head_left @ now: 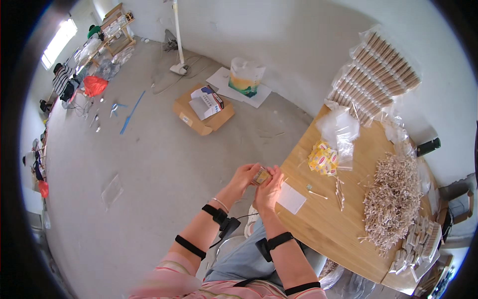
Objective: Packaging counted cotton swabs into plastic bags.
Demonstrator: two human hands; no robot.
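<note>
- Small packet (260,176), yellowish and banded, is held between both hands, above the near-left edge of the table; its contents are too small to be told for certain, though swab sticks seem likely.
- Its left side is gripped by the curled fingers of the left hand (245,177); its right side is pinched by the right hand (269,190), whose undersides are hidden.
- Handling of the packet seems to be the step in hand; for the next move, an even, light hold is judged to be called for, so that nothing thin is bent.
- Just right of the fingers, a flat white sheet (291,198) is laid on the smooth, wood-grained table (313,224).
- Farther right, a single swab (317,195) and a few loose swabs (340,193) are scattered, slim and white-tipped.
- Beyond the fingers, up and right, glossy yellow-and-white cards (322,158) are piled beside crinkled clear bags (340,127).
- Well to the right, loose sticks are heaped in a bristly swab mound (392,202); far beyond, bagged swab bundles (373,74) are stacked in ribbed rows.
</note>
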